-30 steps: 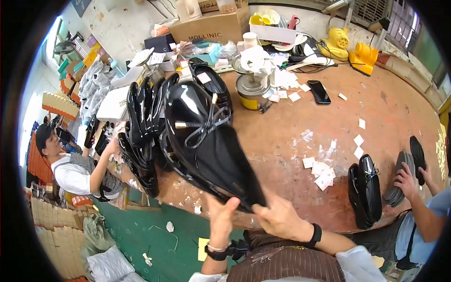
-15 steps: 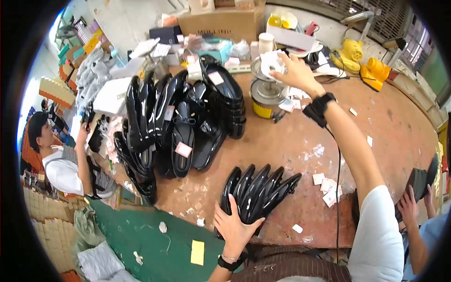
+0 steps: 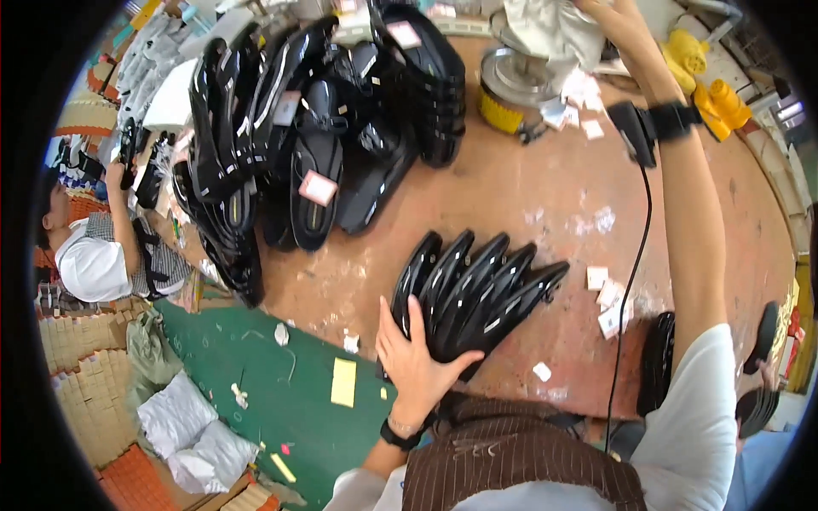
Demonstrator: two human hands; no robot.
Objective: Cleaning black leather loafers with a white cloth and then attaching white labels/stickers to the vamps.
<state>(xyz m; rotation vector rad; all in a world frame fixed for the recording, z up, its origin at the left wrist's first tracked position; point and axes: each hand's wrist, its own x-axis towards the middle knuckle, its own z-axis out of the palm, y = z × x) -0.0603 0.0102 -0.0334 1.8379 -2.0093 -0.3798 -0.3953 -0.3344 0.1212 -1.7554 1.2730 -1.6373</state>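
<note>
My left hand (image 3: 417, 366) spans the near end of a row of glossy black shoes (image 3: 464, 298), fingers along one side and the thumb on the other. The shoes stand on edge, fanned out near the table's front edge. At the top edge of the view, my right hand (image 3: 615, 19) grips an off-white cloth (image 3: 554, 32), which hangs down beside a round metal pan (image 3: 518, 77) with a yellow base. Part of that hand is cut off by the frame. A larger heap of black shoes (image 3: 317, 166) lies to the left, some with pale tags.
Small white tags (image 3: 608, 298) lie right of the shoe row. A black cable (image 3: 635, 264) hangs from my right wrist. Yellow tools (image 3: 722, 111) stand at the far right. A person (image 3: 94, 255) works at the left; more shoes (image 3: 656, 362) are beside my right arm.
My view has tilted down, so things sit higher in the picture. My right hand has lifted the whitish cloth, bunched before on the metal stand, and it now hangs loose. My left hand stays on the shoes.
</note>
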